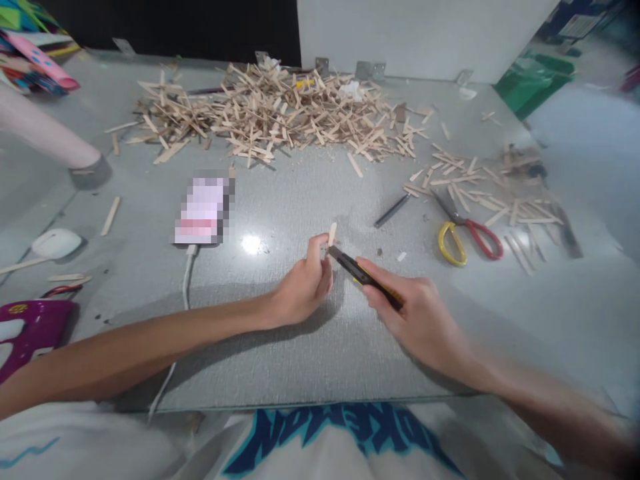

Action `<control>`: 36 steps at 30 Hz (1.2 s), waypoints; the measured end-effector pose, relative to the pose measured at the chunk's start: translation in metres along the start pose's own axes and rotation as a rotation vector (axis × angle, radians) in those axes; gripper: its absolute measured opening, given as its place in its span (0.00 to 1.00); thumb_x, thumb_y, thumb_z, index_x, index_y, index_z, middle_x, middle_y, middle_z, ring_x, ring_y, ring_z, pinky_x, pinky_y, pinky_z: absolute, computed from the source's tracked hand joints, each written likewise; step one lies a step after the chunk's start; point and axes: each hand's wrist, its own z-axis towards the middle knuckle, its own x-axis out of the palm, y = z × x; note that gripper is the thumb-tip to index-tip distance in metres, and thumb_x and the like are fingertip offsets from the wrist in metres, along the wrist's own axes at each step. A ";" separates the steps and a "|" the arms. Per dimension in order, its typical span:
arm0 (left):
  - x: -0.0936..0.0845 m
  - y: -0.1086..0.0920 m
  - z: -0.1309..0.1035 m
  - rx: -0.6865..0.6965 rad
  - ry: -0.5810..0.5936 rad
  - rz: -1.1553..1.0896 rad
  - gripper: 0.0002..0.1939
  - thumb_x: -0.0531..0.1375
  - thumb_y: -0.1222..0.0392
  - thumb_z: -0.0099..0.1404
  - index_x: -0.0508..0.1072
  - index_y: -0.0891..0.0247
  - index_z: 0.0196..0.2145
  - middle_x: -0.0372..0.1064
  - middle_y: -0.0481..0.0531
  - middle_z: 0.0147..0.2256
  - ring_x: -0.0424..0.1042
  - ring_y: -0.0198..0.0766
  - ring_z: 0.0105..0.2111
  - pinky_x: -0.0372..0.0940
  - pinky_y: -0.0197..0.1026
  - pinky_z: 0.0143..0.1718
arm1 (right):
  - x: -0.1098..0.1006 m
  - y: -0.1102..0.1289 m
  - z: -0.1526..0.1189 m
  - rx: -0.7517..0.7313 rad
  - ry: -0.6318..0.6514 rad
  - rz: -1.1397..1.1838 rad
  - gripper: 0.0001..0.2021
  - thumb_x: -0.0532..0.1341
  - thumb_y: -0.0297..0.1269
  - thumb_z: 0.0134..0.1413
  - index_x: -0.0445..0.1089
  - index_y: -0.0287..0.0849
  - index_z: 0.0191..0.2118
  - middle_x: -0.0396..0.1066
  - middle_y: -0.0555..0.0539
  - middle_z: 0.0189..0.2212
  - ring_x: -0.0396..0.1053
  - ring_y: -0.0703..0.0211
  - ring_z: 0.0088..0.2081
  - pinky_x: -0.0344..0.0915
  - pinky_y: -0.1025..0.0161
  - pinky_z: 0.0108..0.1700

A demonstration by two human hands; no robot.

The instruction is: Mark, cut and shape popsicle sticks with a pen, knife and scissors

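Between the fingertips of my left hand (306, 283), a short wooden stick (333, 233) points up and away from me. My right hand (420, 313) grips a black and yellow utility knife (367, 277). The knife's front end meets the stick close to my left fingers; how far the blade reaches into the wood is too small to tell. Both hands are just above the grey table (280, 363). Beyond my right hand lie a dark pen-like rod (393, 211) and scissors (467, 230) with one yellow and one red handle loop.
A large pile of wooden sticks (290, 117) spreads along the back, with a smaller scatter (480, 183) at the right. A phone (203, 210) on a white cable (187, 280) lies left of centre. Farther left are a white mouse (57, 243) and a purple device (37, 330).
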 end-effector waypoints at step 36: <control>-0.001 0.007 0.003 0.093 0.079 -0.390 0.12 0.47 0.49 0.88 0.50 0.55 0.60 0.71 0.42 0.31 0.64 0.29 0.19 0.63 0.32 0.21 | 0.005 -0.001 -0.009 0.021 -0.063 0.021 0.22 0.62 0.37 0.75 0.77 0.38 0.68 0.80 0.51 0.28 0.65 0.65 0.23 0.64 0.67 0.26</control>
